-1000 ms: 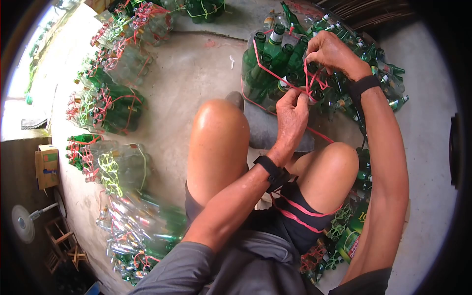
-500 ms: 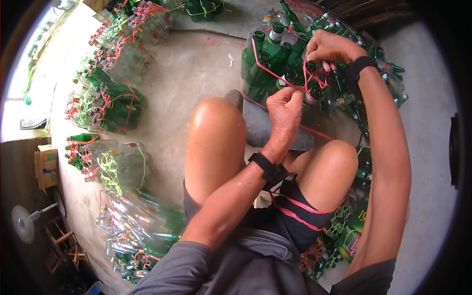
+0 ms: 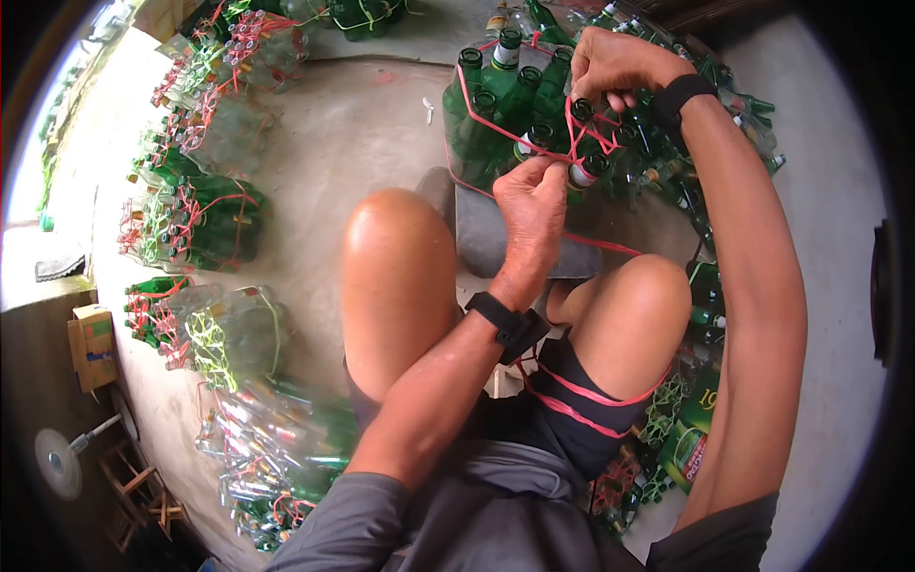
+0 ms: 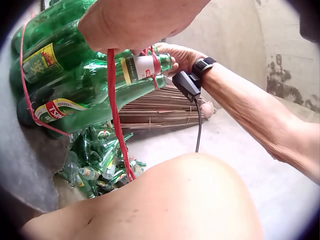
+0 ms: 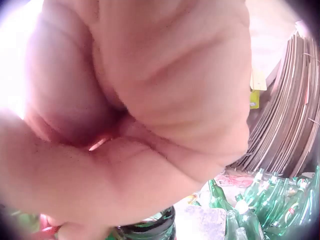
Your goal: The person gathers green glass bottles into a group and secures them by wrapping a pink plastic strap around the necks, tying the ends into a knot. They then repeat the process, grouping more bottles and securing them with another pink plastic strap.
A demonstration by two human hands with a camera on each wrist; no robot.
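Observation:
A bundle of upright green bottles [image 3: 519, 95] stands before the knees, with red twine [image 3: 494, 126] round it. At its near edge my left hand [image 3: 532, 205] pinches the twine between thumb and fingertips, beside a bottle neck. In the left wrist view a red strand [image 4: 116, 110] hangs down from that hand [image 4: 135, 22]. My right hand [image 3: 620, 67], fingers curled, pinches the twine above the bundle's right side, where loops [image 3: 593, 133] cross the bottle necks. The right wrist view shows the curled hand [image 5: 140, 110] close up, over a bottle mouth [image 5: 150, 227].
Tied bundles of bottles [image 3: 224, 219] line the floor at the left. Loose green bottles [image 3: 667, 162] lie beyond and right of the bundle. A grey block [image 3: 486, 234] sits between the feet. A fan [image 3: 59, 462] and a cardboard box [image 3: 92, 348] are at far left.
The head view has shifted, so the bundle and both hands appear further left and slightly higher. Both hands keep their pinch on the twine, the left slightly lower against the bundle than a second ago.

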